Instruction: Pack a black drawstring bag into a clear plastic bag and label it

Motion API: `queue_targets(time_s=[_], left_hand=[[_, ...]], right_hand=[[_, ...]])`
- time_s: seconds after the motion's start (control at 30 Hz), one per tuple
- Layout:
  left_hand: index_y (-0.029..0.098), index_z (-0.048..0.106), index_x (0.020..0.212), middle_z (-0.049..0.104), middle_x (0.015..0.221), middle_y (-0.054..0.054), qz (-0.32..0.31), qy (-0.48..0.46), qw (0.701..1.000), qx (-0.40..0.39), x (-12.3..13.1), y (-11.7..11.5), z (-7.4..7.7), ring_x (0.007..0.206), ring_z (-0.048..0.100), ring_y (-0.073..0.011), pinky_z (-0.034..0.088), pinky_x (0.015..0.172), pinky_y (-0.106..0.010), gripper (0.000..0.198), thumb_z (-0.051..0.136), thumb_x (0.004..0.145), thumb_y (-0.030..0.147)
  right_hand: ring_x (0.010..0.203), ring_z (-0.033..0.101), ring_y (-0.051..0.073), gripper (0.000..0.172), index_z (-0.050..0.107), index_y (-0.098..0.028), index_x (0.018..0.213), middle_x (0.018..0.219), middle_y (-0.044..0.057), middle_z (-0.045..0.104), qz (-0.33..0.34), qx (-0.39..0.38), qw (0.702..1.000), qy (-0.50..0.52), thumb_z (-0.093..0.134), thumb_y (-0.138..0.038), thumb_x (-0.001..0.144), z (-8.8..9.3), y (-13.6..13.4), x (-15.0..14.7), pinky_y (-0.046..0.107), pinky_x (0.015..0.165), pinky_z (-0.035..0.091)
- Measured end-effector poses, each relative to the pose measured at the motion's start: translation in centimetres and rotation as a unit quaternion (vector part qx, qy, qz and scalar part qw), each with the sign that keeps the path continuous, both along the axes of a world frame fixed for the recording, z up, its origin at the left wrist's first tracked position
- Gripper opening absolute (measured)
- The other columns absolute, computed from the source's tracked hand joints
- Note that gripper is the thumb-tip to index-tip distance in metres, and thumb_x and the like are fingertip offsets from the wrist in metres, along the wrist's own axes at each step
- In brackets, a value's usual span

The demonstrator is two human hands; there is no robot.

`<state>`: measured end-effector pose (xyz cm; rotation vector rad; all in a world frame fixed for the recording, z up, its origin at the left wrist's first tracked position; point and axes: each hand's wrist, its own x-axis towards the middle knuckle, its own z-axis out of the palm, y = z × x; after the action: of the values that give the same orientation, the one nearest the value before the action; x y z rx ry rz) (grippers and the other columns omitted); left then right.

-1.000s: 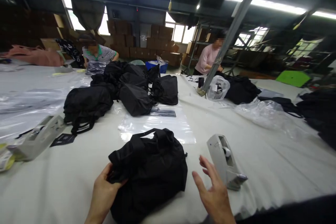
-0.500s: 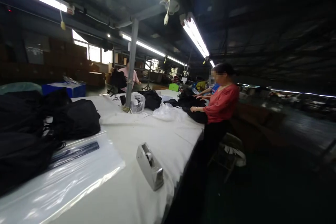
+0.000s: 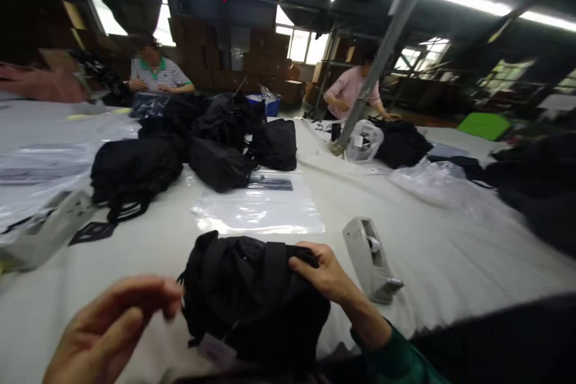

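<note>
A black fabric bag (image 3: 261, 294) stands in front of me at the near edge of the table, with a pale tag (image 3: 216, 349) hanging low on its front. My right hand (image 3: 321, 270) grips the bag's upper right edge between thumb and fingers. Just left of the bag is my left hand (image 3: 117, 324), its fingers loosely bent and the thumb apart, with nothing in it. The fingertips are slightly blurred and come close to the bag's left side. A grey tape dispenser (image 3: 371, 261) is to the right of my right hand.
Clear plastic bags (image 3: 261, 210) lie flat beyond the bag. Several black bags (image 3: 225, 162) are piled behind them. Another dispenser (image 3: 49, 228) stands at left. A metal post (image 3: 387, 42) rises from the table (image 3: 445, 276). Two people (image 3: 162, 75) work across the table.
The view has swung left and down. Both my hands and the black bag have come into view, the right hand holding the bag. The person in red is out of view.
</note>
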<state>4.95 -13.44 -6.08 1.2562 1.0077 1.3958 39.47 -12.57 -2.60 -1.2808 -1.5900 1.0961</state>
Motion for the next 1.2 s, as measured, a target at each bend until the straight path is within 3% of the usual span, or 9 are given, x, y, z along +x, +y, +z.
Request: queue_targets(time_s=[0.17,0.3,0.4,0.5,0.6,0.77,0.87,1.03,1.2], left_hand=[[0.027,0.047,0.139,0.051,0.143,-0.009,-0.152,0.279,0.947,0.045,1.8,4.4,1.6,0.132,0.047,-0.0304,0.036,0.113,-0.048,0.063,0.069,0.080,0.036],[0.025,0.036,0.143,0.047,0.142,-0.011,-0.183,0.359,0.911,0.085,5.2,4.8,0.6,0.131,0.045,-0.0304,0.038,0.112,-0.050,0.077,0.070,0.073,0.021],[0.026,0.033,0.143,0.034,0.151,-0.013,-0.148,0.389,0.887,0.199,5.9,4.0,1.3,0.138,0.035,-0.0321,0.034,0.113,-0.054,0.080,0.065,0.071,0.013],[0.028,0.051,0.130,0.038,0.151,-0.010,-0.204,0.453,0.790,0.360,5.8,3.3,3.0,0.141,0.030,-0.0320,0.013,0.118,-0.062,0.064,0.060,0.071,0.005],[0.023,0.065,0.096,0.055,0.136,-0.009,-0.266,0.453,0.748,0.406,6.0,3.1,5.3,0.133,0.043,-0.0297,0.009,0.118,-0.060,0.025,0.060,0.076,0.008],[0.016,0.064,0.079,0.070,0.092,-0.007,-0.332,0.290,0.890,0.120,7.9,5.5,8.8,0.084,0.063,-0.0187,0.051,0.080,-0.031,0.026,0.053,0.090,0.037],[0.016,0.055,0.065,0.056,0.058,0.001,-0.308,0.225,0.918,-0.106,9.4,8.3,8.3,0.049,0.048,-0.0099,0.037,0.047,-0.021,0.047,0.051,0.087,0.057],[0.014,0.056,0.065,0.056,0.054,0.000,-0.359,0.240,0.877,-0.212,10.0,11.9,5.6,0.041,0.043,-0.0074,0.028,0.039,-0.018,0.051,0.057,0.081,0.062],[0.015,0.061,0.097,0.069,0.103,-0.010,-0.362,0.228,0.895,-0.128,10.3,14.3,4.8,0.072,0.065,-0.0151,0.046,0.054,-0.022,0.038,0.057,0.087,0.051]], right_hand=[[0.096,0.065,0.024,0.036,0.061,-0.018,0.119,0.107,0.009,0.069,-0.078,0.115,0.983,-0.116,0.064,-0.033,0.086,-1.1,-1.3,2.9,0.038,0.086,0.053],[0.132,0.045,0.029,0.059,0.042,-0.023,0.141,0.144,0.016,0.047,-0.011,0.357,0.882,-0.308,0.058,-0.013,0.085,1.1,-4.6,1.9,0.052,0.109,0.036],[0.132,0.045,0.027,0.041,0.057,-0.022,0.127,0.137,0.012,0.055,0.145,0.423,0.788,-0.423,0.051,-0.010,0.088,3.1,-5.8,-0.2,0.058,0.116,0.015],[0.104,0.061,0.020,0.024,0.066,-0.017,0.104,0.102,0.008,0.069,0.214,0.426,0.748,-0.462,0.044,-0.010,0.095,3.9,-5.6,-2.0,0.056,0.117,0.015],[0.083,0.061,0.016,0.024,0.067,-0.017,0.090,0.085,0.004,0.067,0.256,0.402,0.782,-0.401,0.044,-0.011,0.095,4.5,-4.6,-2.4,0.051,0.113,0.028],[0.064,0.060,0.014,0.020,0.066,-0.016,0.084,0.067,0.000,0.061,0.110,0.079,0.991,-0.021,0.058,-0.033,0.092,5.9,-1.6,-1.0,0.035,0.079,0.053],[0.051,0.050,0.009,0.024,0.063,-0.015,0.081,0.058,-0.005,0.052,-0.053,-0.139,0.980,0.130,0.070,-0.038,0.078,4.5,0.4,0.2,0.021,0.051,0.045],[0.042,0.040,0.007,0.012,0.064,-0.016,0.077,0.052,-0.007,0.045,-0.077,-0.305,0.945,0.092,0.063,-0.026,0.071,-0.3,1.7,1.2,0.017,0.040,0.031],[0.054,0.050,0.011,0.037,0.072,-0.018,0.102,0.062,-0.004,0.059,-0.009,-0.189,0.979,-0.078,0.056,-0.015,0.069,-1.9,3.1,1.4,0.022,0.053,0.040]])
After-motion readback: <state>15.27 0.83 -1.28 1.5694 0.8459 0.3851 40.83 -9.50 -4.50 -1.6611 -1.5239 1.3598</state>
